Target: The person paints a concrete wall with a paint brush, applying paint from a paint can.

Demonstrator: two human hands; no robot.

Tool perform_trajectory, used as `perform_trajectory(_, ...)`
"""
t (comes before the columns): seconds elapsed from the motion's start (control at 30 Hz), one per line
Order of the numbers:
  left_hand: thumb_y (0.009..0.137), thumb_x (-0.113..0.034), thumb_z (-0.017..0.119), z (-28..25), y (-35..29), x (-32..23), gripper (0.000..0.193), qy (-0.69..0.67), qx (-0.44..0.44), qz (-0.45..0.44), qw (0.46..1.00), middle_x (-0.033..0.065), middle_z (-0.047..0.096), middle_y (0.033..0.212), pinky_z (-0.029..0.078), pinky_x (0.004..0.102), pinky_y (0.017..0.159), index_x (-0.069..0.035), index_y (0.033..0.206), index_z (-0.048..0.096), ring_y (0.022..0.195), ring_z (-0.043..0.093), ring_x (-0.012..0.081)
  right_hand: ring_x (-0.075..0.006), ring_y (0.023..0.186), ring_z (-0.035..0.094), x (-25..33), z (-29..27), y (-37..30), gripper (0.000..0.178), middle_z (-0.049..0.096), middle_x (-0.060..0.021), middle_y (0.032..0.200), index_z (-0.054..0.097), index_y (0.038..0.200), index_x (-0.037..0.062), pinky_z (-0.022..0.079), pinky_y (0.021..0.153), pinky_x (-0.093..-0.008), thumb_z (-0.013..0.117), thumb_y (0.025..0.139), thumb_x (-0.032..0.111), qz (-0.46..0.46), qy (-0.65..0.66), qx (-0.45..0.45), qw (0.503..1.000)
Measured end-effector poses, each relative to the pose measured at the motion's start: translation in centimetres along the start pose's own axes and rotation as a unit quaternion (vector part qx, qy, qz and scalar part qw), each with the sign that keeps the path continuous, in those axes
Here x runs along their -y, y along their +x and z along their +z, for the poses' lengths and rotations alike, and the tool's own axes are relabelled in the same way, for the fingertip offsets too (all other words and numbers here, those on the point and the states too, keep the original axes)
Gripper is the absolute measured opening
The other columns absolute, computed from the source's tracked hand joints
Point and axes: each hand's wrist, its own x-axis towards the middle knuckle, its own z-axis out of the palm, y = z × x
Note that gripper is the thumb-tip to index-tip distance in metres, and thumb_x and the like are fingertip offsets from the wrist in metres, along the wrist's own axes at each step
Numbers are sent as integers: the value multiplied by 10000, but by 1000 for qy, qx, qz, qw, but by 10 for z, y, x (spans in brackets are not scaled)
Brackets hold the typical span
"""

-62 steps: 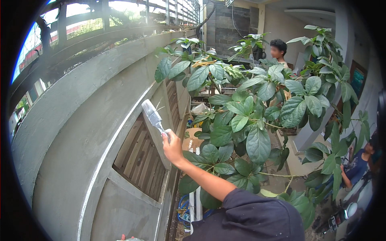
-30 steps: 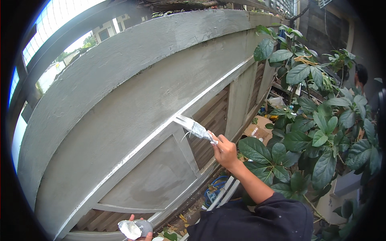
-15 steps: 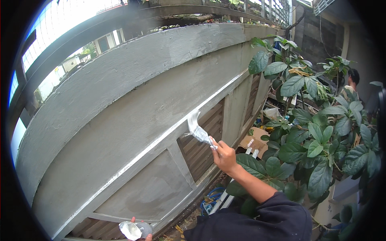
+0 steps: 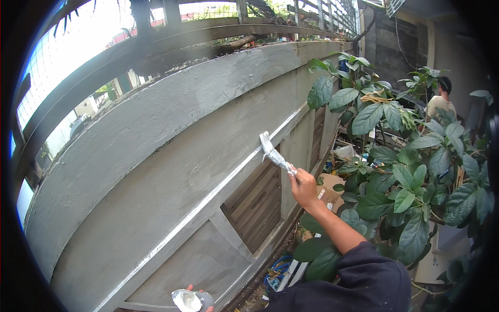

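A paintbrush (image 4: 274, 153) smeared with white paint is gripped by the handle in my right hand (image 4: 304, 187). Its bristles rest at the narrow ledge (image 4: 208, 197) running along the grey wall (image 4: 171, 171), whose top edge is streaked white. Low in the view, my left hand (image 4: 210, 309) holds a small container of white paint (image 4: 188, 300); only some fingertips show around it, and the rest is hidden. Below the ledge sit a brown slatted panel (image 4: 254, 203) and a smooth grey panel (image 4: 192, 260).
A leafy bush (image 4: 395, 182) crowds the right side, close to my right arm. White rails (image 4: 293, 273), a blue tangled item (image 4: 278, 270) and cardboard (image 4: 332, 190) lie at the wall's foot. Another person (image 4: 442, 101) stands at the far right. A railing (image 4: 208, 39) tops the wall.
My right hand and the brush have moved right and farther along the ledge. The container in my left hand appears farther right, and the whole view has shifted somewhat.
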Motion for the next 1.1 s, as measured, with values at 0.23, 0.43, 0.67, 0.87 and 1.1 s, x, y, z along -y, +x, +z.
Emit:
perform_trajectory(0.23,684,-122,935,34,3,26,832,-39,-24,-8,999,133,643,1310,497,441,1041,-3,1414,552,1146,627,276,-238,553,546,85,-49,-44,419,508,-70,718,721,1277,109,456,509,-365,750,859,84,-71,20,138,988)
perform_trajectory(0.43,626,-89,941,49,15,55,1008,-26,90,-21,995,229,570,1417,529,412,1008,-21,1455,371,1169,641,289,-134,605,570,110,-96,-53,217,734,-122,810,747,1123,-28,465,584,-279,719,941,88,141,191,197,951)
perform_trajectory(0.67,587,-13,958,52,14,67,832,30,96,-6,995,233,570,1442,478,425,1101,-14,1311,550,1298,590,298,-251,627,640,150,-97,-51,266,694,-139,758,781,1102,18,486,592,-324,786,841,69,40,216,435,873)
perform_trajectory(0.87,624,-29,937,15,-1,52,710,118,73,-19,990,177,594,1443,496,419,1078,-31,1248,597,1311,598,311,-259,565,603,202,-81,-53,301,642,-97,695,806,1041,46,457,530,-353,838,748,107,-40,181,508,841)
perform_trajectory(1.1,596,-41,926,-39,-23,21,702,178,134,12,975,162,597,1445,508,433,1065,-71,1238,646,1304,606,337,-280,538,576,272,-83,-73,262,581,-76,675,802,1042,101,423,490,-401,824,803,206,-100,87,571,810)
